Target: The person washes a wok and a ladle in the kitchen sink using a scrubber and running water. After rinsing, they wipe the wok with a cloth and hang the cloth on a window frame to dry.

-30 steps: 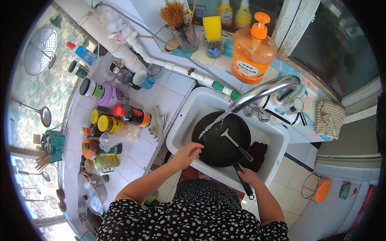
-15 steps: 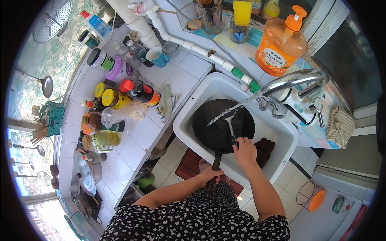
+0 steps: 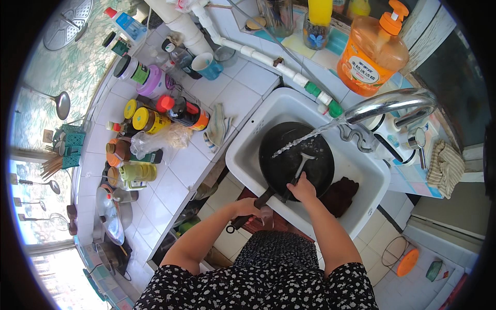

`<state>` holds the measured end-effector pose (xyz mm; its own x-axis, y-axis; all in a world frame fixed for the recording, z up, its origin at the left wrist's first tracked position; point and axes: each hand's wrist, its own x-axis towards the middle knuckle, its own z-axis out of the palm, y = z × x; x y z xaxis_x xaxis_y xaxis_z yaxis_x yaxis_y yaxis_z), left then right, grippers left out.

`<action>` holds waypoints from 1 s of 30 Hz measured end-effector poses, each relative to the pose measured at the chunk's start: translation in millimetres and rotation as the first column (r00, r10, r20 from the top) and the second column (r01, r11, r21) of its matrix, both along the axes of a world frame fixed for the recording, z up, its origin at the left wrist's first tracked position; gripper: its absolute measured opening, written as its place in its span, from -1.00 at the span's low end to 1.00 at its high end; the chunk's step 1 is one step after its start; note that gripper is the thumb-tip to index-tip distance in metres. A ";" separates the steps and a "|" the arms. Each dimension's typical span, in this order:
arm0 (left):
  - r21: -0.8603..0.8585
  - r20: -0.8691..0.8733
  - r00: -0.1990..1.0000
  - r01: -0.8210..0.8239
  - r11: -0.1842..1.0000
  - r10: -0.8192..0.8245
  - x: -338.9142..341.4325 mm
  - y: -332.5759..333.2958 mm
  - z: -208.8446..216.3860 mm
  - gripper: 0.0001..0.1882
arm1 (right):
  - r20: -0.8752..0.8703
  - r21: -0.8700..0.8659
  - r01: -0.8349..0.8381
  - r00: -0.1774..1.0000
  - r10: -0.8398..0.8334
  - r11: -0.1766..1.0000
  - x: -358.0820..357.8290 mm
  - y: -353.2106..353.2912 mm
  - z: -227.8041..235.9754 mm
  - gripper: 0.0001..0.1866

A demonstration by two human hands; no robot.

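Observation:
A black frying pan rests in the white sink, its long dark handle sticking out over the near rim. My left hand is closed around that handle. In my right hand is a T-shaped scrubbing tool with a pale metal-looking neck and head and a dark grip. Its head lies against the inside of the pan; the face of the head is too small to make out. A stream of water runs from the chrome faucet into the pan.
A dark brown cloth lies in the sink, right of the pan. Behind the sink stands an orange pump bottle. On the tiled counter at left are several jars and bottles, a plastic bag and a folded cloth.
The pan has turned so that its handle points further to the lower left, and my left hand has moved left with it. My right hand has shifted the tool slightly within the pan.

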<state>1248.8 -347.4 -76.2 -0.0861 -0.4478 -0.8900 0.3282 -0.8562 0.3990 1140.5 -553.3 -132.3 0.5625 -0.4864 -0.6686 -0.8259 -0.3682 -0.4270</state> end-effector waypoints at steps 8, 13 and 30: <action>0.047 0.026 0.998 0.060 0.997 -0.061 16.2 -3.8 -9.3 -0.75 | -0.094 0.394 0.520 0.843 -0.529 0.758 -16.1 -15.2 -48.5 -0.58; 0.075 0.033 0.997 0.065 0.995 -0.068 15.2 -6.0 -5.3 -0.77 | -0.028 0.166 0.472 0.880 -0.474 0.866 -38.7 -7.1 -59.0 -0.54; 0.048 -0.121 0.990 -0.061 0.997 0.066 9.8 -7.5 -2.5 -0.79 | 0.263 0.214 0.029 0.961 -0.087 0.976 -20.0 2.6 -16.8 -0.51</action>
<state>1258.5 -354.9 -78.7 -0.1683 -0.4164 -0.8934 0.4266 -0.8479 0.3148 1120.6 -550.7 -149.1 0.7102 -0.3911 -0.5854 -0.6870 -0.2032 -0.6977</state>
